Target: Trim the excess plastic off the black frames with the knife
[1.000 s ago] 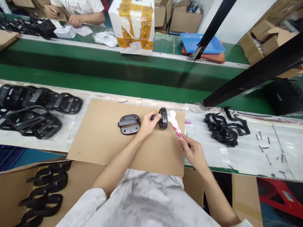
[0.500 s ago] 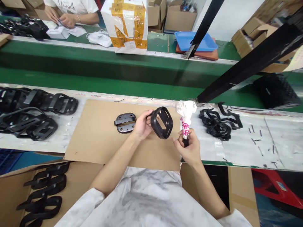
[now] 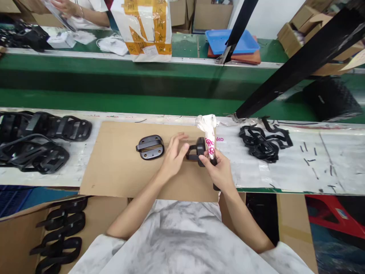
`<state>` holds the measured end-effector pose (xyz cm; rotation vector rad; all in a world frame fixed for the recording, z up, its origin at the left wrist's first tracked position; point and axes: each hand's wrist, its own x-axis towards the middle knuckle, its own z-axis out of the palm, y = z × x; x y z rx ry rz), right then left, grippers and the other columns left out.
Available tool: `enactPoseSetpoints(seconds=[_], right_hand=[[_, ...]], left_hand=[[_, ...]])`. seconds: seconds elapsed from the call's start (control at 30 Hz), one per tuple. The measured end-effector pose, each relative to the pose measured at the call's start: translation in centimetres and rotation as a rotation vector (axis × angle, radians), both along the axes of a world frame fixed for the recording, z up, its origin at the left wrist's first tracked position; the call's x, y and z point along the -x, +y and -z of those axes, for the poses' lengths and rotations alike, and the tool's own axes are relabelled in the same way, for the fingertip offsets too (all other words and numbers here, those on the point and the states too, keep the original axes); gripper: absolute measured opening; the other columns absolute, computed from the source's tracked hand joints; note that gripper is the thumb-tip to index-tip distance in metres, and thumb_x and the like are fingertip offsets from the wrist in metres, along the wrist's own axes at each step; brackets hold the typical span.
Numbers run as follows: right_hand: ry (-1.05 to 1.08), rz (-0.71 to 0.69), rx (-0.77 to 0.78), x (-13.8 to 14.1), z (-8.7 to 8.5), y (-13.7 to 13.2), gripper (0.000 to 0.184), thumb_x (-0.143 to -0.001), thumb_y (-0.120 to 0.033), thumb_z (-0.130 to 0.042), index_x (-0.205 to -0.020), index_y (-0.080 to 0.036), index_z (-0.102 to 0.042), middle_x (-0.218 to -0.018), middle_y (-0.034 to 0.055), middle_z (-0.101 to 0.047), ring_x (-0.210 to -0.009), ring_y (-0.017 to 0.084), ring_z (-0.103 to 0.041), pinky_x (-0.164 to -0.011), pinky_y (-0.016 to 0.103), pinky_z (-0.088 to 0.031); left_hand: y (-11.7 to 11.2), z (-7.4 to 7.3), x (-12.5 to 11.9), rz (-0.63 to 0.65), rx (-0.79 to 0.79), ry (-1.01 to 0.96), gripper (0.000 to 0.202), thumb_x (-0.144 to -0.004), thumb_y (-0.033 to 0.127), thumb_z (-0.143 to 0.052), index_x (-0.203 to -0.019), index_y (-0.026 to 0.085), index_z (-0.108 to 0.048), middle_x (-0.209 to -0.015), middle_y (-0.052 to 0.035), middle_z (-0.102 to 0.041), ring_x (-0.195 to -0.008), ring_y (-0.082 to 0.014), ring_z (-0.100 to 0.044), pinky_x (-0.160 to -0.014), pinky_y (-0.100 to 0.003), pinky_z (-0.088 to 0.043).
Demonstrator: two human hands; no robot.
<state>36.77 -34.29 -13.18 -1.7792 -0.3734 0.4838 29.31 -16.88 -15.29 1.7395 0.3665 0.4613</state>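
Note:
My right hand (image 3: pixel 219 167) grips a hammer-like tool (image 3: pixel 210 140) by its dark handle; its head and upper shaft are wrapped in white plastic with pink print. The thumb of that hand also reaches a black plastic pedal-like frame (image 3: pixel 200 146), now turned edge-on beside the tool. My left hand (image 3: pixel 174 154) is open, fingers stretched, just left of this frame; whether its thumb touches the frame I cannot tell. A second black pedal-like piece (image 3: pixel 151 147), with a strap across it, lies on the cardboard sheet (image 3: pixel 114 163) left of my left hand.
Similar black pieces (image 3: pixel 48 146) are piled at the left of the bench and in a cardboard box (image 3: pixel 105 220) below. Black strap parts (image 3: pixel 261 142) and small scraps lie right. A slanted black post (image 3: pixel 285 80) rises behind. Across the green channel, a person's hand (image 3: pixel 67 7) works.
My left hand has loosened from the black frame and spread its fingers. The frame has turned edge-on against my right hand, which moved left with the tool. The other person's hands have lifted.

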Motion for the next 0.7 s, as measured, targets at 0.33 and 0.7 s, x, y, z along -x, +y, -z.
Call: enactPoseSetpoints(seconds=[0.33,0.7], right_hand=[[0.265,-0.041,-0.111,-2.2,-0.5,-1.8,0.043,-0.095,-0.064,-0.062,-0.105,-0.022,-0.063,-0.063,-0.0085,-0.045,-0.041,0.006,-0.032,-0.037,0.020,-0.024],[0.043,-0.248,0.235,-1.2,1.7,-2.9,0.046,-0.101,-0.059,-0.052,-0.107,-0.018,-0.073,-0.058,-0.0047,-0.046,-0.050,0.012,-0.043,-0.045,0.023,-0.034]], left_hand=[[1.0,1.6,-2.5,-0.009,0.097,-0.027,0.044,-0.099,0.059,-0.056,-0.079,0.021,-0.048,-0.070,0.0037,-0.043,-0.066,-0.0131,-0.040,-0.066,-0.027,-0.036],[2.9,1.8,-3.8,0.078,0.174,-0.039,0.054,-0.096,0.062,-0.057,-0.066,0.020,-0.040,-0.064,0.0043,-0.032,-0.062,-0.0116,-0.028,-0.061,-0.030,-0.024]])
